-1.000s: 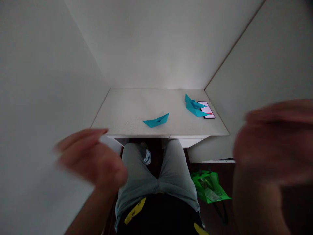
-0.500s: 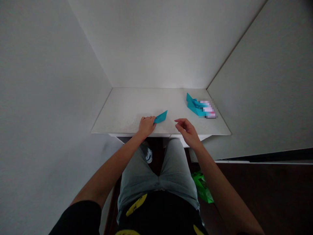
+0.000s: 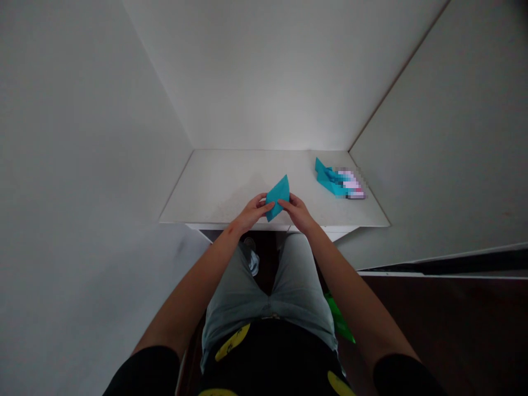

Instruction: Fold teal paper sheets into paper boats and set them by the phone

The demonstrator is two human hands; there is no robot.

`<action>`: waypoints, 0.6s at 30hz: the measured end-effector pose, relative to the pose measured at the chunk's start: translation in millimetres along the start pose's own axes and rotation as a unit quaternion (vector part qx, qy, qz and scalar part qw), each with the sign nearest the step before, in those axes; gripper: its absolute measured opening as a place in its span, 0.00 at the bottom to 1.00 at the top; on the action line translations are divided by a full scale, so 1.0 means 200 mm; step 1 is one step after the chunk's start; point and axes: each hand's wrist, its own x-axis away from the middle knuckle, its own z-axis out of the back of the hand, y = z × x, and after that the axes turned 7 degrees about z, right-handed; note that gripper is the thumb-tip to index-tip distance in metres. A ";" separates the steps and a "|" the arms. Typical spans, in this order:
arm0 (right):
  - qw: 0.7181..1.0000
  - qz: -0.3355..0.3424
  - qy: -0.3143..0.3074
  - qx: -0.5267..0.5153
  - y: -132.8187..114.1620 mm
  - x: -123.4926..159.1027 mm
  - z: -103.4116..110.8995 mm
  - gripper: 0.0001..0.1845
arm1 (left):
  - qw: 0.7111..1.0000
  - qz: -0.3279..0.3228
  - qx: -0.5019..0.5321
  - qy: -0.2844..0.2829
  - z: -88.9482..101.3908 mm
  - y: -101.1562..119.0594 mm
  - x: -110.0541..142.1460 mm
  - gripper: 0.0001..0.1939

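Observation:
A folded piece of blue paper (image 3: 279, 192) is held up over the white desk, near its front edge, with one corner pointing away from me. My left hand (image 3: 254, 210) pinches its left side, thumb on the near face. On the right side, my right hand (image 3: 298, 211) pinches it in the same way. The fingers behind the paper are partly hidden. Farther right on the desk lies a folded blue paper boat (image 3: 328, 179), apart from both hands.
Beside the boat is a blurred pinkish flat item (image 3: 352, 184). The white desk (image 3: 223, 170) meets walls at the back, left and right. Below it are my legs, and a green bag (image 3: 340, 319) is on the dark floor.
My right hand has come left and taken hold of the blue paper. The paper is now lifted and turned, its broad face towards me, with both hands gripping it.

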 end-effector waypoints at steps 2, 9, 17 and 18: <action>1.000 -0.013 0.017 -0.001 0.03 -0.01 -0.02 0.34 | 1.000 -0.001 0.012 0.029 0.03 -0.03 -0.01 0.48; 0.998 -0.015 0.060 0.030 0.12 -0.05 -0.01 0.36 | 0.997 -0.017 -0.004 0.081 0.13 -0.10 -0.06 0.47; 0.986 -0.025 0.083 0.145 0.15 -0.05 -0.03 0.34 | 0.985 -0.035 -0.054 0.159 0.17 -0.11 -0.11 0.40; 0.979 -0.007 0.107 0.176 0.12 -0.04 -0.03 0.34 | 0.979 -0.038 -0.078 0.184 0.18 -0.09 -0.12 0.38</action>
